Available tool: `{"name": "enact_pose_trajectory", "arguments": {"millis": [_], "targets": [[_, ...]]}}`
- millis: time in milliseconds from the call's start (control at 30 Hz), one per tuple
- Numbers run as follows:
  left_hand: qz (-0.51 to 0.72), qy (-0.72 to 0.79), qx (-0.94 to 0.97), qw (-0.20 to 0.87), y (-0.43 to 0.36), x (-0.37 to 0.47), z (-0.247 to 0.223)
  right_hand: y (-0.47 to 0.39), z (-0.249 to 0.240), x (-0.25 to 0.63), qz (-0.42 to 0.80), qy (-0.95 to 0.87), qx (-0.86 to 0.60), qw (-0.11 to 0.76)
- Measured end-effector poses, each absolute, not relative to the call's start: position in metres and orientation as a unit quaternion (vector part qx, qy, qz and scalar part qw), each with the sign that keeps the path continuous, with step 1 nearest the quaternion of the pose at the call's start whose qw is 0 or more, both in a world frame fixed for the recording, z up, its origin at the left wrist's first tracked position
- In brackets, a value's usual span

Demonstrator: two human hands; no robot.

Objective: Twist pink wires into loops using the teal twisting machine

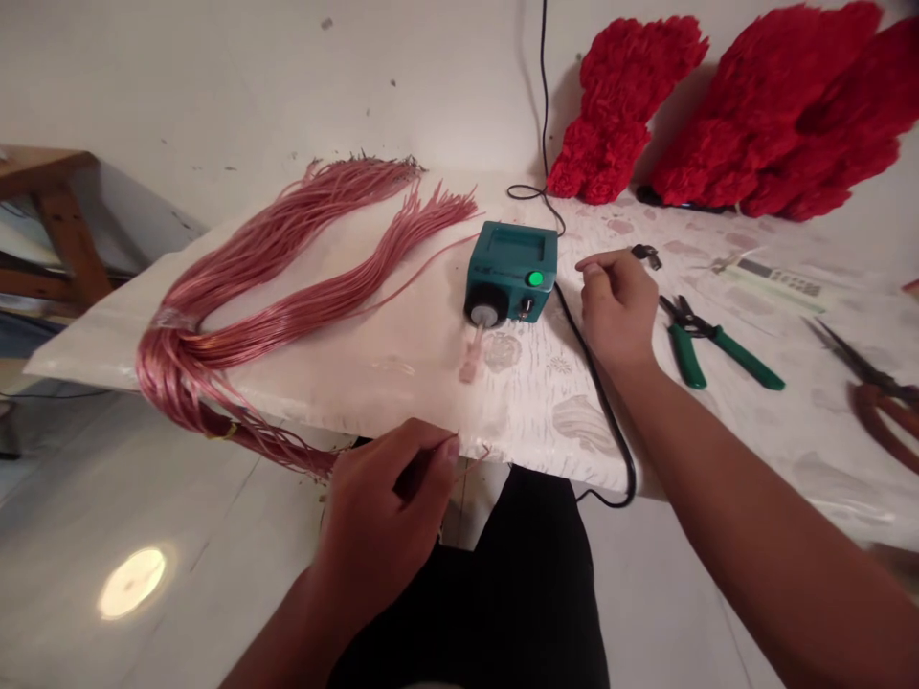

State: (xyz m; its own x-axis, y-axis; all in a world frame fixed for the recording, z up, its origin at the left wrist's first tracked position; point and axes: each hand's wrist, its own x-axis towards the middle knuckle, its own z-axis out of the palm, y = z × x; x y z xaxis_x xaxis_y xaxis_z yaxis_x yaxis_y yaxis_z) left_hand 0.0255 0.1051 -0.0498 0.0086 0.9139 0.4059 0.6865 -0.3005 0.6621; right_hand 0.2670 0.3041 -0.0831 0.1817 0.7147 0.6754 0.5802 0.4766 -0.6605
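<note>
Between the thumb and index finger of my left hand (392,507), at the table's front edge, is the end of a thin pink wire, its bare tip just showing. The wire bundle (280,335) lies to the left, bent and tied near its fold, with loose wires trailing toward that hand. A small teal machine (513,263) with a green button stands in the middle, a pale tip at its front spindle. My right hand (617,306) rests right of the machine, fingers drawn together; whatever they hold, if anything, is too small to make out.
Green-handled wire strippers (707,344) and scissors (880,383) lie at the right. A black cord (603,411) loops over the front edge. Red artificial flowers (790,105) lean on the wall. A wooden stool (57,211) stands at far left.
</note>
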Motion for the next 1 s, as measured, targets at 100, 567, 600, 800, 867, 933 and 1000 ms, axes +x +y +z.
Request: {"name": "enact_pose_trajectory", "arguments": {"millis": [100, 567, 600, 800, 867, 933, 1000], "targets": [[0.428, 0.564, 0.684, 0.175, 0.094, 0.019, -0.044, 0.292, -0.073, 0.261, 0.052, -0.649, -0.5, 0.571], [0.627, 0.456, 0.392, 0.496, 0.084, 0.003, -0.052, 0.071, -0.079, 0.195, 0.451, -0.566, -0.469, 0.507], [0.636, 0.443, 0.37, 0.512, 0.084, 0.003, -0.051, 0.067, -0.086, 0.189, 0.477, -0.552, -0.457, 0.508], [0.628, 0.415, 0.324, 0.573, 0.075, 0.009, -0.052, 0.065, -0.09, 0.158, 0.52, -0.611, -0.387, 0.455], [0.627, 0.42, 0.316, 0.575, 0.073, 0.005, -0.052, 0.068, -0.087, 0.155, 0.494, -0.634, -0.372, 0.464], [0.653, 0.418, 0.287, 0.563, 0.073, -0.005, -0.049, 0.069, -0.087, 0.155, 0.483, -0.615, -0.373, 0.499], [0.691, 0.41, 0.241, 0.544, 0.075, -0.018, -0.044, 0.068, -0.09, 0.157, 0.483, -0.569, -0.388, 0.54]]}}
